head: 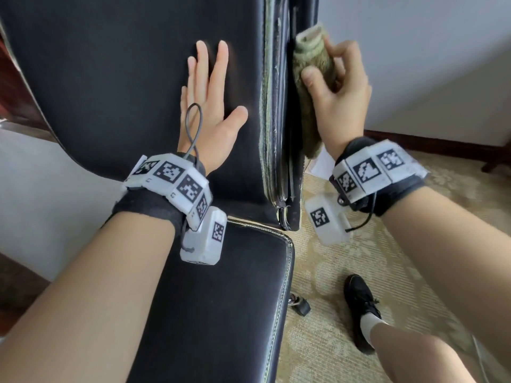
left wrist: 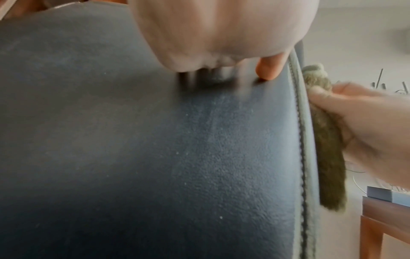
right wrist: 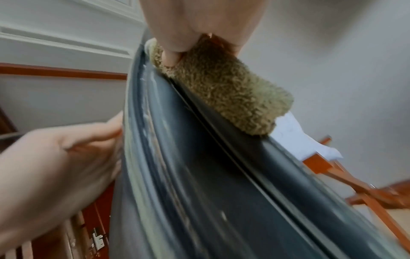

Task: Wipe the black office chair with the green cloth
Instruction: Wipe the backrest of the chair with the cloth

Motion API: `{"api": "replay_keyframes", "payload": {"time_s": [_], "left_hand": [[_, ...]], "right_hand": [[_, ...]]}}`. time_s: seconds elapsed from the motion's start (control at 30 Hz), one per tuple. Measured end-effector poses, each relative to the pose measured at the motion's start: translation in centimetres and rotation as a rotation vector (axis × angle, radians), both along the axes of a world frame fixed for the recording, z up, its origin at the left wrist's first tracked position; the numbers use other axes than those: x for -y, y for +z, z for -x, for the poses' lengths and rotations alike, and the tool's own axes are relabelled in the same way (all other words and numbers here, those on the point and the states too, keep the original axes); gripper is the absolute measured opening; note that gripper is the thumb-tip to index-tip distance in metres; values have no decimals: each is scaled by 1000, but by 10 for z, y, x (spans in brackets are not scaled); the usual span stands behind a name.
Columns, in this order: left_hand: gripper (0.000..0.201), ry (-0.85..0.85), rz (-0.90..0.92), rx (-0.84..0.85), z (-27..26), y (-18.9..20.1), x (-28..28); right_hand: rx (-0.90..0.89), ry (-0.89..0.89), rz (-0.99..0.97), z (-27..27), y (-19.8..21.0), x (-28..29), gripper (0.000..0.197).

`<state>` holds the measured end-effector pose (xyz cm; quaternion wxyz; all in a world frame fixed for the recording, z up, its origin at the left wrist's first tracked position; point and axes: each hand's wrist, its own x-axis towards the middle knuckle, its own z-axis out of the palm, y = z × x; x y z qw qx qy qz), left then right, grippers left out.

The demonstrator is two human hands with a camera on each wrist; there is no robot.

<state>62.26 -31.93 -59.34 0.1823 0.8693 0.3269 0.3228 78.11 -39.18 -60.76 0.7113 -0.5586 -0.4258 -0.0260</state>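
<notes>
The black office chair (head: 110,78) fills the left and middle of the head view, its backrest upright above the seat (head: 221,299). My left hand (head: 210,87) lies flat on the front of the backrest (left wrist: 155,149) with straight fingers. My right hand (head: 334,87) grips the folded green cloth (head: 312,70) and holds it against the backrest's right side edge (head: 279,106). The right wrist view shows the cloth (right wrist: 226,87) pressed on the worn edge (right wrist: 199,157), thumb on top. In the left wrist view the cloth (left wrist: 328,154) hangs beside the piped seam.
Patterned carpet (head: 414,244) spreads to the right of the chair, with my black shoe (head: 359,308) on it. A chair caster (head: 300,304) shows under the seat. A white wall with a dark wooden skirting (head: 431,142) stands behind. Wooden furniture (left wrist: 386,219) sits to the right.
</notes>
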Motion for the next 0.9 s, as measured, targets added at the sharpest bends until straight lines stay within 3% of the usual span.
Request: {"api": "replay_keyframes", "payload": {"time_s": [0.4,0.53,0.63,0.8,0.9], "left_hand": [[76,13,-4,18,-2,0,-2],[76,-1,-26,28,-2,-7,-4],[76,5,-31,38,-2,-10,-7],[75,10,-65,78,-4,-14,-3],[73,38,-100,91,-3,-23,-1]], "right_hand": [[-177,43,305,9,-118,20,26],[-343,98,310,6,-136,24,34],[-362,148,245,6,-117,24,35],[-175,149,33,-6,-33,9,28],[-137,226,53,-12,-20,7,27]]}}
